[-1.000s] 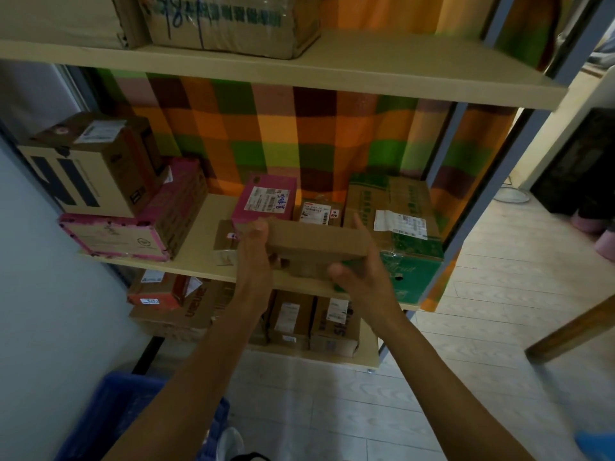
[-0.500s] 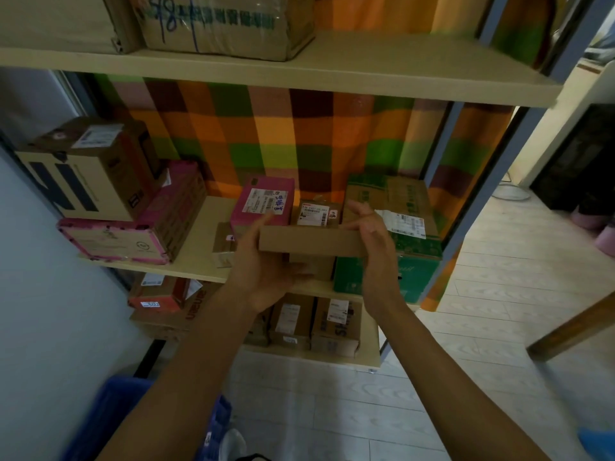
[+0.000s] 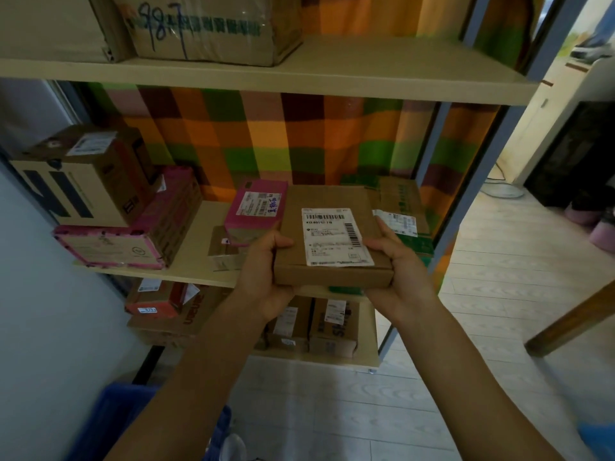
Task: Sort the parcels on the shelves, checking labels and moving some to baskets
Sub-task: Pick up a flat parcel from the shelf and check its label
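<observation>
Head view: flat brown parcel (image 3: 327, 277), label (image 3: 334, 236) up, before middle shelf (image 3: 199, 232).
Left hand (image 3: 263, 281): grips parcel's left edge.
Right hand (image 3: 402, 274): grips its right edge.

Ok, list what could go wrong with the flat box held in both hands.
1. The left hand and right hand grip the flat box by its side edges, off the shelf; a slip could drop it.
2. The blue basket sits low at left, partly behind the forearm; a toss might miss.
3. The pink parcel close by the left hand could get knocked.
</observation>
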Available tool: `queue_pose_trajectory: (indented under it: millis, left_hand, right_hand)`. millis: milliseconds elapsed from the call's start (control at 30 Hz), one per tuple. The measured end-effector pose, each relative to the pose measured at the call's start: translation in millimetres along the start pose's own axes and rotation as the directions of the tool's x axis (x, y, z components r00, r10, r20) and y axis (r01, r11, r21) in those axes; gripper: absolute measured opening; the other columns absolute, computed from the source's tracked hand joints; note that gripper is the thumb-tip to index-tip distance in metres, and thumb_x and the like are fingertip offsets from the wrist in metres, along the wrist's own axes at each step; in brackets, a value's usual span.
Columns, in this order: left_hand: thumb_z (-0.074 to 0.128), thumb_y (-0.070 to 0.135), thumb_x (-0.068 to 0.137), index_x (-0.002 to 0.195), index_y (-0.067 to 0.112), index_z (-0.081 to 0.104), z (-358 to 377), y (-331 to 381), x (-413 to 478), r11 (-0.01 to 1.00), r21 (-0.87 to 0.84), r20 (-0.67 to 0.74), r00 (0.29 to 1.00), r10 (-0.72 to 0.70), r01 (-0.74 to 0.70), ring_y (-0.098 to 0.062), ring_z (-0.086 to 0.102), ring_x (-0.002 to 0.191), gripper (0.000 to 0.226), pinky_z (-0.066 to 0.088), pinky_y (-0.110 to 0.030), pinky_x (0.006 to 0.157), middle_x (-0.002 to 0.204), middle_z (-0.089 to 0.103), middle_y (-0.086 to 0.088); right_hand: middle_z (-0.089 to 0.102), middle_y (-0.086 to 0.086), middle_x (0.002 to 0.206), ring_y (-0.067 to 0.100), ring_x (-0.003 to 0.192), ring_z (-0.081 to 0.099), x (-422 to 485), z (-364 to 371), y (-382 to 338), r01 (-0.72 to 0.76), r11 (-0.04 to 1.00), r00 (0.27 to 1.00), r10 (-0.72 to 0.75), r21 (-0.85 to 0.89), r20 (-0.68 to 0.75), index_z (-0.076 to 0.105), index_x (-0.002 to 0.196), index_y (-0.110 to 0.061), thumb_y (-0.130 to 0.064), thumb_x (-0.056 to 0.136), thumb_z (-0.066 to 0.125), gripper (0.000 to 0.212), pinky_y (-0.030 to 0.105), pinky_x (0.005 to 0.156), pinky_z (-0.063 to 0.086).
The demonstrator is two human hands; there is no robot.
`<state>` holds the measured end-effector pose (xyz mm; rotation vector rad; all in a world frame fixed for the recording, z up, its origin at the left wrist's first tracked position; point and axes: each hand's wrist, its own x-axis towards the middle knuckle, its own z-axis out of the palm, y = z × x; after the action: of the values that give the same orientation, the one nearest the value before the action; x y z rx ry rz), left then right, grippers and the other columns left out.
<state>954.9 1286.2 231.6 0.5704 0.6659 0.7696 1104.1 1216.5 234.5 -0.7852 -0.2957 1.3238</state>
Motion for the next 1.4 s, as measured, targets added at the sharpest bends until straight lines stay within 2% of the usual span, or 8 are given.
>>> queue_pose_trajectory:
  millis: [200, 333, 567, 767, 934, 1067, 1200, 1400]
  left_hand:
    - [0.038, 0.011, 0.090, 0.124, 0.018, 0.059, 27.2, 9.1, -20.6, 0.994, 0.031, 0.082, 0.991, 0.105, -0.107, -0.028, 0.072, 0.091, 0.040, 0.060, -0.036, 0.069, 0.107, 0.074, -0.009]
    - [0.048, 0.018, 0.071, 0.134, 0.020, 0.055, 44.3, 14.3, -35.1, 0.985, 0.067, 0.168, 0.975, 0.144, -0.157, -0.033, 0.067, 0.105, 0.063, 0.060, -0.037, 0.063, 0.125, 0.068, -0.011]
    - [0.046, 0.017, 0.072, 0.141, 0.018, 0.051, 66.2, 17.1, -49.3, 0.960, 0.067, 0.257, 0.935, 0.245, -0.270, -0.040, 0.059, 0.121, 0.069, 0.050, -0.053, 0.094, 0.135, 0.061, -0.015]
    - [0.049, 0.017, 0.076, 0.144, 0.019, 0.048, 81.3, 35.1, -48.5, 0.945, 0.070, 0.342, 0.897, 0.279, -0.321, -0.038, 0.058, 0.122, 0.068, 0.057, -0.045, 0.080, 0.138, 0.059, -0.015]
    - [0.044, 0.014, 0.087, 0.131, 0.018, 0.056, 106.6, 57.3, -31.0, 0.904, 0.085, 0.299, 0.876, 0.377, -0.418, -0.028, 0.069, 0.103, 0.046, 0.057, -0.036, 0.073, 0.117, 0.072, -0.008]
    - [0.046, 0.019, 0.097, 0.110, 0.017, 0.062, 130.6, 68.9, -10.6, 0.881, 0.158, 0.228, 0.885, 0.407, -0.446, -0.024, 0.072, 0.089, 0.021, 0.057, -0.035, 0.072, 0.092, 0.077, -0.004]
    - [0.045, 0.027, 0.101, 0.111, 0.017, 0.064, 162.5, 85.9, 21.5, 0.851, 0.189, 0.280, 0.858, 0.431, -0.490, -0.019, 0.073, 0.096, 0.025, 0.057, -0.031, 0.080, 0.101, 0.077, -0.004]
    - [0.048, 0.027, 0.100, 0.104, 0.017, 0.065, 198.5, 119.6, 82.7, 0.809, 0.404, 0.254, 0.902, 0.349, -0.426, -0.023, 0.066, 0.101, 0.020, 0.051, -0.038, 0.090, 0.112, 0.072, -0.011]
  right_hand:
    - [0.076, 0.009, 0.105, 0.028, 0.090, 0.074, -27.7, 13.8, -24.7, 0.112, 0.994, 0.990, -0.110, -0.017, 0.091, 0.062, 0.119, -0.024, 0.002, 0.095, 0.045, 0.039, 0.041, 0.070, 0.063]
    - [0.074, 0.009, 0.114, 0.029, 0.100, 0.072, -44.7, 21.3, -40.6, 0.177, 0.983, 0.969, -0.164, -0.054, 0.187, 0.059, 0.130, -0.024, -0.001, 0.087, 0.051, 0.050, 0.042, 0.077, 0.063]
    - [0.073, 0.012, 0.116, 0.032, 0.103, 0.071, -60.4, 27.0, -57.3, 0.233, 0.971, 0.951, -0.217, -0.051, 0.220, 0.052, 0.140, -0.024, -0.001, 0.084, 0.053, 0.060, 0.041, 0.076, 0.063]
    - [0.072, 0.014, 0.118, 0.033, 0.104, 0.071, -62.1, 44.7, -76.2, 0.295, 0.953, 0.925, -0.267, -0.067, 0.271, 0.042, 0.149, -0.023, -0.003, 0.076, 0.056, 0.077, 0.042, 0.078, 0.062]
    - [0.071, 0.015, 0.119, 0.035, 0.108, 0.069, -41.7, 60.9, -103.6, 0.303, 0.952, 0.926, -0.281, -0.049, 0.252, 0.041, 0.149, -0.024, -0.003, 0.076, 0.058, 0.078, 0.050, 0.091, 0.057]
    - [0.071, 0.018, 0.117, 0.036, 0.106, 0.070, -22.6, 65.4, -130.0, 0.297, 0.955, 0.930, -0.289, -0.002, 0.226, 0.047, 0.144, -0.022, -0.003, 0.076, 0.058, 0.071, 0.050, 0.084, 0.059]
    - [0.072, 0.019, 0.114, 0.033, 0.100, 0.072, 5.3, 74.4, -165.4, 0.315, 0.949, 0.934, -0.310, 0.002, 0.179, 0.052, 0.137, -0.016, -0.006, 0.077, 0.058, 0.062, 0.043, 0.077, 0.062]
    - [0.074, 0.016, 0.110, 0.030, 0.097, 0.072, 60.3, 81.2, -220.7, 0.377, 0.893, 0.925, -0.376, -0.246, 0.049, 0.063, 0.122, -0.014, -0.018, 0.099, 0.051, 0.026, 0.044, 0.082, 0.059]
